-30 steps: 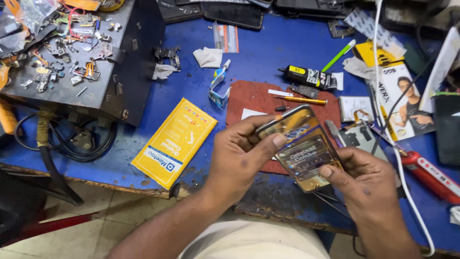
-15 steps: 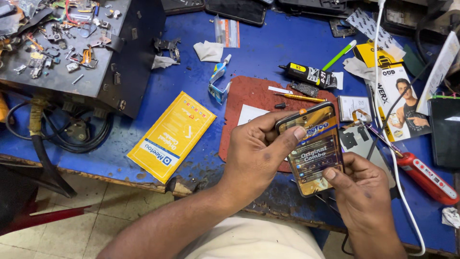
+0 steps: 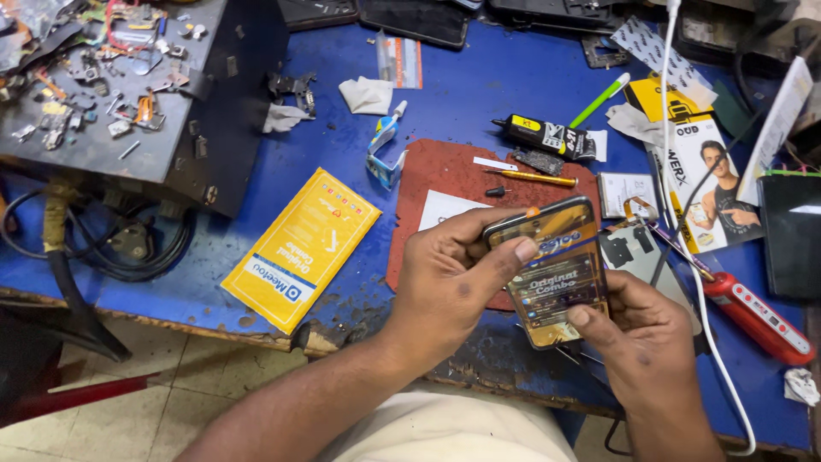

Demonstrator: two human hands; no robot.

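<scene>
We see left hand (image 3: pixel 445 287) fingers clamped on phone screen (image 3: pixel 552 269) | right hand (image 3: pixel 646 334) fingers gripping its lower edge | over red mat (image 3: pixel 445 175), blue surface (image 3: pixel 479 77), yellow packet (image 3: pixel 299 248) nearby

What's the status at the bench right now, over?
Left hand and right hand both grip the phone screen. Held above the red mat. Nothing blocking.

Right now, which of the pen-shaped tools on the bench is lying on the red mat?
The orange-handled tool lies across the red mat's top edge, beyond both hands. The green pen rests on the blue bench instead.
</scene>
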